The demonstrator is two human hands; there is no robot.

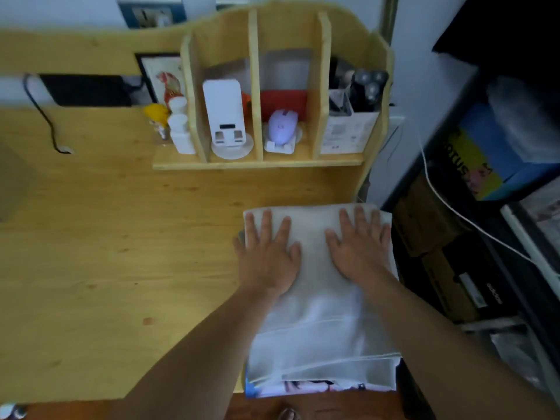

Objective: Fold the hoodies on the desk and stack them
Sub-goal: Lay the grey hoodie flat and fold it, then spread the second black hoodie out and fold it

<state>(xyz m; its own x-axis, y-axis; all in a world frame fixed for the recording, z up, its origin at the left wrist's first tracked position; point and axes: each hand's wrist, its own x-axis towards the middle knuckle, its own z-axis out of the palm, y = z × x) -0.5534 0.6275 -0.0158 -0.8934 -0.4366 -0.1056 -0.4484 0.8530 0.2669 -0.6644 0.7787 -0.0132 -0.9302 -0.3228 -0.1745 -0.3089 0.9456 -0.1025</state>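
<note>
- Both hands are flat, fingers spread and straight, palms down on the white hoodie (321, 298). Left hand (268, 256) sits near the left edge of the fold, right hand (359, 248) near the right edge. Neither one is gripping anything, just pressing.
- The hoodie is already a folded rectangle at the lower right of the frame, on the right end of the wooden desk (106, 253), with its near end hanging a bit over the front edge.
- There's another folded piece with a printed pattern (306, 388) peeking out underneath at the bottom, so this looks like the stacking step to me, smoothing the top one down.
- How I'd do it well: keep the palms flat and sweep outward from the middle toward the edges so trapped air and wrinkles get pushed out instead of bunched up.
- Watch the left far corner, a bit of darker fabric pokes out by the left fingers; squaring that edge up would tidy the stack.
- Since the pile overhangs the front and sits close to the desk's right side, I'd nudge it inward so it doesn't slide off.
- The shelf organizer (257, 86) at the upper middle, with a purple mouse (281, 127) in it, is well apart, so no bumping risk there.
</note>
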